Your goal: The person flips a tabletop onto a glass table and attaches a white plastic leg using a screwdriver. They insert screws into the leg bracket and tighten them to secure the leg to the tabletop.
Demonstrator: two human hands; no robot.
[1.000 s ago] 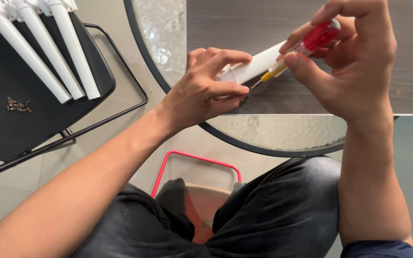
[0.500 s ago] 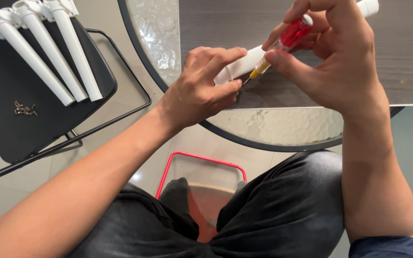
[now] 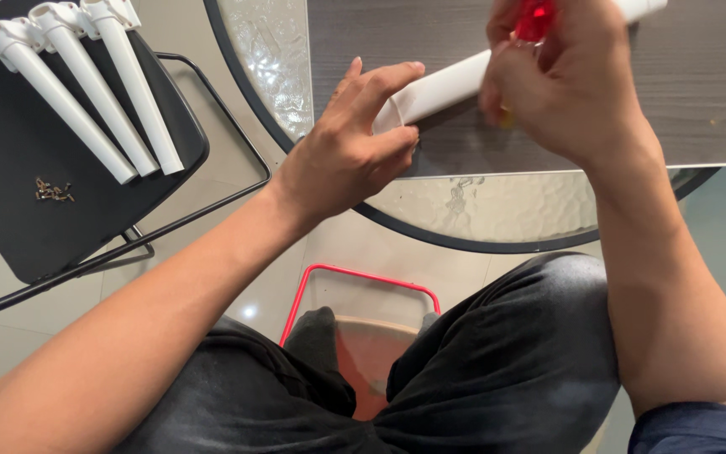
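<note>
The left hand [image 3: 350, 155] pins the end of a white leg [image 3: 455, 84] flat on the tabletop [image 3: 699, 101], its grip closed on it. The right hand [image 3: 569, 80] is clamped on a red screwdriver [image 3: 535, 18] by that end. Driving a screw, I judge; next calls for steady turning while the leg stays pinned

Dark table board [image 3: 699, 92] upper right open right of right hand [image 3: 569, 80]; left hand [image 3: 355, 151] and white leg [image 3: 443, 88] block top centre; three white legs [image 3: 86, 92] and screws [image 3: 54, 192] crowd black chair seat [image 3: 10, 219] upper left
</note>
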